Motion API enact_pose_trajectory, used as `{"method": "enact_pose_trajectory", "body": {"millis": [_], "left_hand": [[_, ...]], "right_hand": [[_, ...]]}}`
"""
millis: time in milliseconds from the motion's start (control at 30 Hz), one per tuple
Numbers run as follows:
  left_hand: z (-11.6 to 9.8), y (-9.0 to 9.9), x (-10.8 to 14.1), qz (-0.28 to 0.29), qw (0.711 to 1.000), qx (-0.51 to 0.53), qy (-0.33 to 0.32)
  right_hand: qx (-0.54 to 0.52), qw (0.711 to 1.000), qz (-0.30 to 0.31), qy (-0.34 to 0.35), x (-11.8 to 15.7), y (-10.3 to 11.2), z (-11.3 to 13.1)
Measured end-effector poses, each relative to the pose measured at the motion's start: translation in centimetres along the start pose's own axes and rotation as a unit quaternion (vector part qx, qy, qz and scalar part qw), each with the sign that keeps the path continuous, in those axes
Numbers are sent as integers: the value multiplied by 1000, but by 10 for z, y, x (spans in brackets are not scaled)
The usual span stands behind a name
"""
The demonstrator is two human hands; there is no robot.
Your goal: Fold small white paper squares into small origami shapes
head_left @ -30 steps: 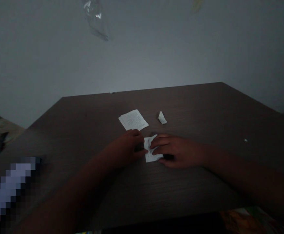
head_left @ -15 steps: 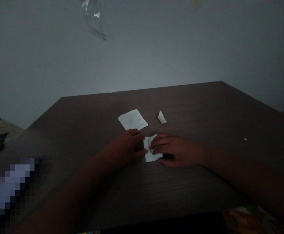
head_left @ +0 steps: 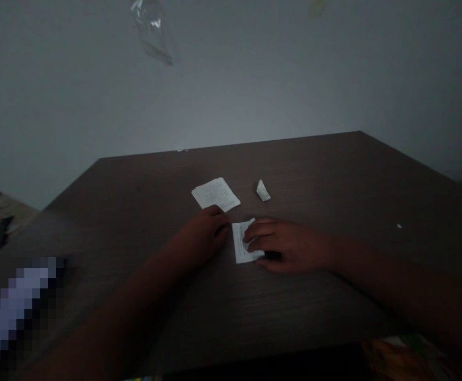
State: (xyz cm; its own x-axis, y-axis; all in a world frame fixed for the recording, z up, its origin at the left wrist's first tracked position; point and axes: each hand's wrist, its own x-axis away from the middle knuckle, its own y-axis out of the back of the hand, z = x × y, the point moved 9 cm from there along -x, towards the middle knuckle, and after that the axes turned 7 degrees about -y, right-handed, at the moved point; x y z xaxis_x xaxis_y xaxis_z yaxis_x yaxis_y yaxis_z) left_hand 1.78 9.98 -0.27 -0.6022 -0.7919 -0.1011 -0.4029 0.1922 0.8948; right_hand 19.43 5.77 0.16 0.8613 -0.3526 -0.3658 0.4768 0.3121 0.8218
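A small printed sheet of paper (head_left: pixel 239 244) lies on the brown table. Flat across its right part rests my right hand (head_left: pixel 280 243), with its fingers apart, hiding that side of the sheet. Just left of the sheet, and apart from it, is my left hand (head_left: pixel 205 233), its fingers curled in toward the thumb with nothing visible between them. Beyond its knuckles lies a pile of printed papers (head_left: pixel 217 194), whose near corner the hand covers; whether they touch, I cannot tell. To the right of this pile, a folded piece of paper (head_left: pixel 262 191) stands partly raised.
A tiny white scrap (head_left: pixel 399 226) lies on the table (head_left: pixel 334 174) at the right. At the left edge is a pixelated, light-coloured object (head_left: pixel 16 301). A clear plastic bag (head_left: pixel 153 34) hangs on the wall behind the table.
My left hand has drawn back to the left, off the small sheet, and its fingers have curled in. My right hand stays on the sheet.
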Motion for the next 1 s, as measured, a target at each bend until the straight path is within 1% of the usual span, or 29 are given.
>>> {"method": "enact_pose_trajectory", "body": {"millis": [133,267,400,567,867,1000], "left_hand": [[2,2,1,-11,1000,-2,18],[-1,1,1,-4,1000,-2,3],[-3,-1,0,12,1000,-4,-12],[-2,-1,-1,5,1000,-6,-22],[3,0,-1,5,1000,12,-7],[3,1,-1,3,1000,14,-10]], "right_hand": [[6,1000,5,-8,1,-1,-1],[-4,1000,15,-22,1,-3,-3],[0,1000,4,-10,1,-1,-1],[2,1000,-13,8,1,1,2],[4,1000,4,-3,0,1,3],[2,1000,-10,6,-1,3,4]]}}
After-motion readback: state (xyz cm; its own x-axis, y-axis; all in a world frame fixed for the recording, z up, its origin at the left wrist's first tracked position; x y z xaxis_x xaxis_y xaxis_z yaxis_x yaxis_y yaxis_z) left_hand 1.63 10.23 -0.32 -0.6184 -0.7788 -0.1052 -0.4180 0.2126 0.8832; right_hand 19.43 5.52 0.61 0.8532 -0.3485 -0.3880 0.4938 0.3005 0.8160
